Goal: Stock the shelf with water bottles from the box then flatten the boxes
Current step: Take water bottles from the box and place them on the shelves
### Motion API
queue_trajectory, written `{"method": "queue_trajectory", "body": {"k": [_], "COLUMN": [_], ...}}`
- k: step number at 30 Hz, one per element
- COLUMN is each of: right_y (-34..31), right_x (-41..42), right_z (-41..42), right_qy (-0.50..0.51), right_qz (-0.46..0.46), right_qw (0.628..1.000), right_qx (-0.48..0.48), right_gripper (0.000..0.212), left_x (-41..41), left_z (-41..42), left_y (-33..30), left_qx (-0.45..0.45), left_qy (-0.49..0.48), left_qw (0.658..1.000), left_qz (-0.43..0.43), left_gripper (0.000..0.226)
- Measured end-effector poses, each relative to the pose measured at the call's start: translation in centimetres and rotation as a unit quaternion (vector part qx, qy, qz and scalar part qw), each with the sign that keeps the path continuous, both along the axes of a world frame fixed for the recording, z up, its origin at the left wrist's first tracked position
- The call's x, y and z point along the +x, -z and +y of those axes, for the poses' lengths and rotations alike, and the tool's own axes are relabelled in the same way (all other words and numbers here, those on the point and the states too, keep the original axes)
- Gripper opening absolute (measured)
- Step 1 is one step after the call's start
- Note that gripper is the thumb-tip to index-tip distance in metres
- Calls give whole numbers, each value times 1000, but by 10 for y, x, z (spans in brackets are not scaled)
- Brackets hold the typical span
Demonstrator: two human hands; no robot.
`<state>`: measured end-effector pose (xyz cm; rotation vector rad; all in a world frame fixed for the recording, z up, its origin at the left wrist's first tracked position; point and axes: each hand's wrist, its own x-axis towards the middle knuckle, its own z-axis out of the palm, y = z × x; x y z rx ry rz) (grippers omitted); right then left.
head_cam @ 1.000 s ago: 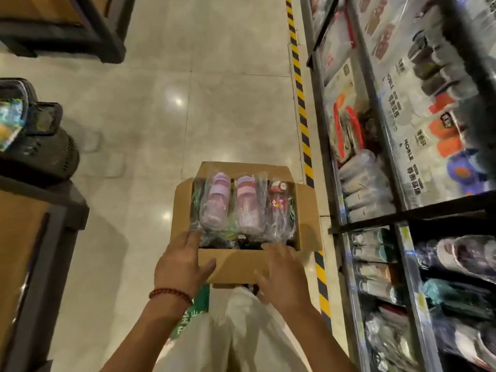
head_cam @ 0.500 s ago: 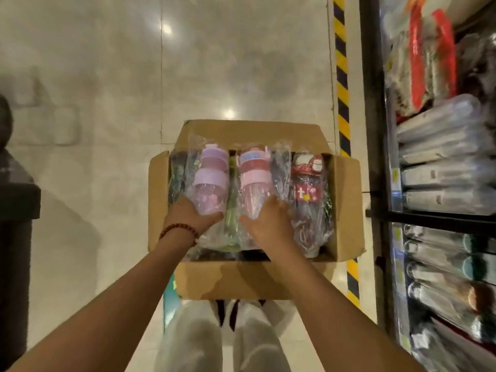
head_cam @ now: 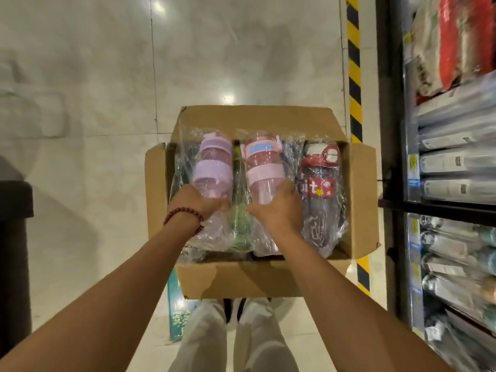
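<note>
An open cardboard box point(head_cam: 255, 279) sits on the floor in front of my legs, flaps spread. Inside lie plastic-wrapped water bottles side by side. My left hand point(head_cam: 197, 202) grips the lower body of the purple bottle point(head_cam: 213, 167). My right hand point(head_cam: 277, 210) is closed around the lower body of the pink bottle point(head_cam: 264, 167). A red and dark bottle point(head_cam: 320, 183) lies untouched at the right of the box. A green bottle point(head_cam: 237, 213) shows between my hands, partly hidden. The shelf point(head_cam: 453, 210) stands at the right.
The shelf's levels hold wrapped bottles point(head_cam: 456, 162) and red packaged goods point(head_cam: 467, 36). A yellow and black floor stripe point(head_cam: 354, 76) runs along its base. A dark fixture point(head_cam: 13, 251) stands at the left. A green packet point(head_cam: 177, 315) lies under the box's near left corner.
My hands left the box's near flap, reached inside and closed on the purple and pink bottles. The camera has moved closer and tilted down over the box.
</note>
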<state>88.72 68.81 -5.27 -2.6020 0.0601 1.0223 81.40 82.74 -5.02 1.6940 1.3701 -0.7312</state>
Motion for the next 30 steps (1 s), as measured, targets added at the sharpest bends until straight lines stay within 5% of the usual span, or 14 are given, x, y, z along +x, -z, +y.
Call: {"method": "queue_trajectory", "body": {"k": [7, 14, 17, 30], "right_y": [-73, -197, -267, -489], "right_x": [1, 14, 13, -39], "right_z": [-28, -57, -83, -174], "right_qy": [80, 131, 146, 279], "right_qz": [-31, -124, -175, -385], "right_qw": [989, 957, 940, 839], "right_qx": [121, 227, 255, 264], "right_gripper": [93, 71, 64, 91], "left_x": [-3, 7, 14, 34], "left_z": [-11, -43, -58, -122], "left_y": [-88, -208, -273, -492], "left_qx": [19, 7, 9, -56], "left_qy": [-22, -83, -41, 157], "left_qw": [991, 951, 932, 810], "left_qz": [-127, -298, -360, -561], "left_gripper": [30, 38, 62, 65]}}
